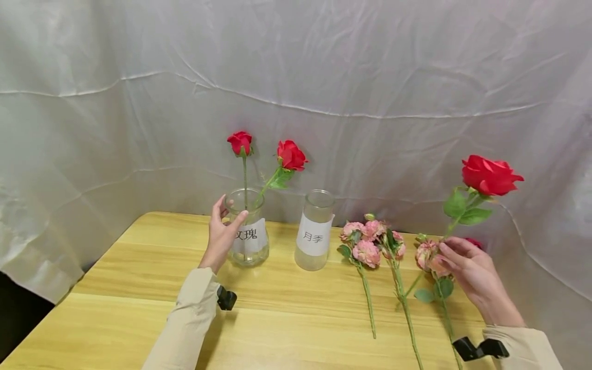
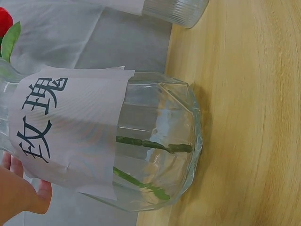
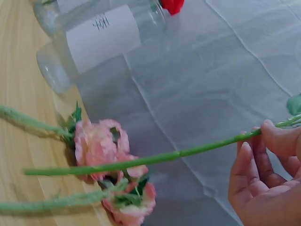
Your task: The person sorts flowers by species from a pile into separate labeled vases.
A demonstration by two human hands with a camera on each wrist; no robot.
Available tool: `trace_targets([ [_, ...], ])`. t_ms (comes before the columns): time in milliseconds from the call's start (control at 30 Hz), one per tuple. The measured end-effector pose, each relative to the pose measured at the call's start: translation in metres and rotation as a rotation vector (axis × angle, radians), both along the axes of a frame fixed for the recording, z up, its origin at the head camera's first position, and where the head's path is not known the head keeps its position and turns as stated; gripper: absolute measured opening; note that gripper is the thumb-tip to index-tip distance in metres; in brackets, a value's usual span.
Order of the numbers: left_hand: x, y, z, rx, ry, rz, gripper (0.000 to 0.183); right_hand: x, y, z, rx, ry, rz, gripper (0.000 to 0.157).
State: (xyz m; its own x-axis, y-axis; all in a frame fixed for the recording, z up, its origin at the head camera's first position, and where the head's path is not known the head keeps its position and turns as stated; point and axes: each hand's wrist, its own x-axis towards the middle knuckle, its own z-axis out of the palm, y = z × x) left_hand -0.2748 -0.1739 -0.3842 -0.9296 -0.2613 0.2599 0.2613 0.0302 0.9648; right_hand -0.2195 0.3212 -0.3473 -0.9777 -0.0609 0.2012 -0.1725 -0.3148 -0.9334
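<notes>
My left hand (image 1: 223, 234) holds the rim and neck of a rounded glass vase (image 1: 252, 257), thumb at the front and fingers behind. Its white paper label (image 2: 70, 127) bears two dark characters. Two red roses (image 1: 292, 155) stand in this vase, their green stem ends (image 2: 155, 146) visible through the glass. On the right, my right hand (image 1: 472, 270) pinches the stem (image 3: 188, 151) of a large red rose (image 1: 491, 176), bloom upward, above the table. Below that hand lie pink flowers (image 1: 426, 254), with part of another red bloom (image 1: 474, 243) behind it.
A straight glass vase (image 1: 312, 261) with a white label stands right of the rounded one. Pink flower sprays (image 1: 367, 253) lie on the wooden table (image 1: 277, 329), stems toward the front. A grey cloth (image 1: 324, 77) hangs behind the table.
</notes>
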Motion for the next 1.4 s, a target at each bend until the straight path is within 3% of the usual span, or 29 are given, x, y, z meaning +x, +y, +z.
trace_targets([
  [167, 0.000, 0.000, 0.000, -0.002, 0.002, -0.002, 0.079, -0.003, -0.020, 0.004, -0.038, 0.023, -0.053, 0.022],
  [400, 0.000, 0.000, -0.002, -0.015, 0.007, 0.000, 0.078, -0.008, -0.038, 0.007, -0.170, 0.065, -0.057, 0.022],
  [867, 0.000, -0.001, -0.002, -0.017, 0.011, -0.002, 0.078, -0.017, -0.068, 0.010, -0.206, 0.112, -0.037, 0.017],
  [1100, 0.017, 0.004, 0.020, -0.011, -0.020, -0.015, 0.076, -0.024, -0.089, 0.019, -0.265, 0.100, -0.047, 0.011],
  [1167, 0.015, 0.004, 0.018, -0.016, -0.021, -0.011, 0.076, -0.026, -0.098, 0.024, -0.283, 0.086, -0.067, 0.009],
  [1333, 0.000, -0.001, 0.000, -0.022, 0.004, 0.007, 0.078, -0.036, -0.126, 0.037, -0.352, 0.061, -0.117, 0.009],
  [1400, 0.000, 0.000, -0.001, -0.029, 0.011, 0.010, 0.078, -0.039, -0.136, 0.043, -0.370, 0.060, -0.129, 0.008],
])
